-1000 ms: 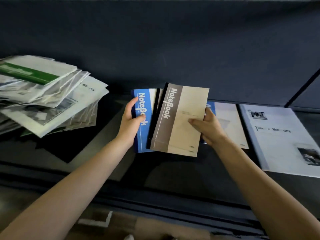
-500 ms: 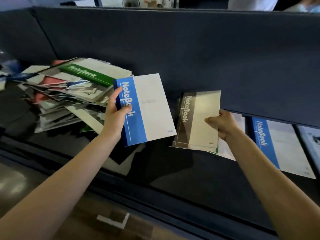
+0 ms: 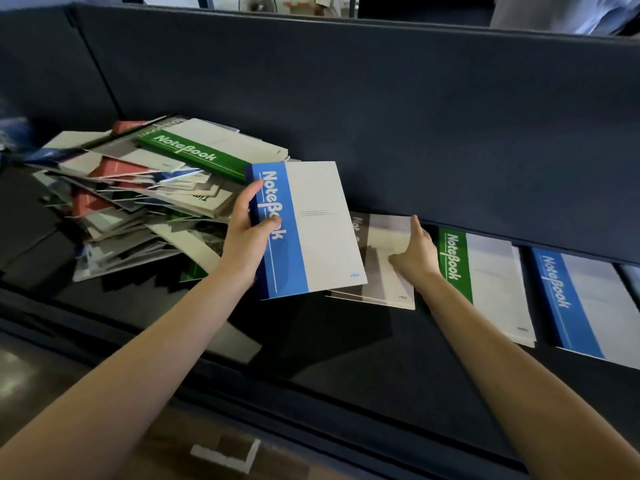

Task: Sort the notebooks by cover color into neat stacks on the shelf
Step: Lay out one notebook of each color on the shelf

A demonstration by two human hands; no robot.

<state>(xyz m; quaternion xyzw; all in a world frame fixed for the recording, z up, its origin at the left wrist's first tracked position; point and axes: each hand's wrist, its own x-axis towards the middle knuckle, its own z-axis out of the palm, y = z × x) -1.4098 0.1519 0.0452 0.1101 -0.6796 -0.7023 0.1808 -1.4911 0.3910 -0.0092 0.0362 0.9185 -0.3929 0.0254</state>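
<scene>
My left hand (image 3: pixel 247 237) grips a blue-and-white notebook (image 3: pixel 311 233) by its spine edge and holds it above the dark shelf (image 3: pixel 329 341). My right hand (image 3: pixel 414 252) rests with straight fingers on a brown-and-cream notebook (image 3: pixel 384 271) that lies flat on the shelf, partly hidden behind the blue one. To its right lie a green notebook stack (image 3: pixel 485 282) and a blue notebook stack (image 3: pixel 581 303). An untidy heap of mixed notebooks (image 3: pixel 138 195) sits at the left, a green one (image 3: pixel 194 155) on top.
A dark partition wall (image 3: pixel 381 116) rises behind the shelf and overhangs the sorted stacks on the right. The shelf's front ledge (image 3: pixel 277 403) runs across below my arms. Part of a white item (image 3: pixel 630 278) shows at the far right edge.
My hands parted: the left carried the blue notebook up and left, while the right set the brown notebook down flat and loosened its grip. The view swung left, showing the heap and stacks.
</scene>
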